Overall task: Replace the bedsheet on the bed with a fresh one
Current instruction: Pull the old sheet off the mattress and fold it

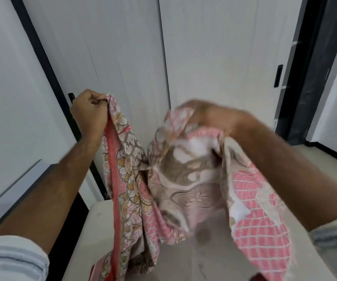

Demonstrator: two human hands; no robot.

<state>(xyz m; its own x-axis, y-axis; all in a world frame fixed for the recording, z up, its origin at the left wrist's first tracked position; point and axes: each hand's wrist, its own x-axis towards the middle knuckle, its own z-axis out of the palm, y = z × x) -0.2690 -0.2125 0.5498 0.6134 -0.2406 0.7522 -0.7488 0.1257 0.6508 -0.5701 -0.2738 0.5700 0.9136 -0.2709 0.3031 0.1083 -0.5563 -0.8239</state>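
A: One pink, brown and cream floral-print cotton bedsheet (171, 179) is up in the air, held between both hands above the bare beige mattress (86, 230).

B: How is it held?

A: The left hand (89, 113) has its fingers curled tight round a corner edge; a red border band hangs straight down from that grip. The right hand (214, 118) is blurred, but its fingers look bunched into a fold of the cloth, so I'd call it gripping too. Between the two grips the sheet sags in a crumpled pouch, and its lower end trails below the left hand.

B: So the step is opening it out?

A: That's my reading. To do it well, I'd keep the left corner pinned, run the right hand along the hem to the next corner, then pull the grips apart and flick the cloth flat over the mattress.

B: Counts?

A: One sheet, two hands, one mattress. Beyond the grips, two pale grey wardrobe doors (123, 57) with dark trim.
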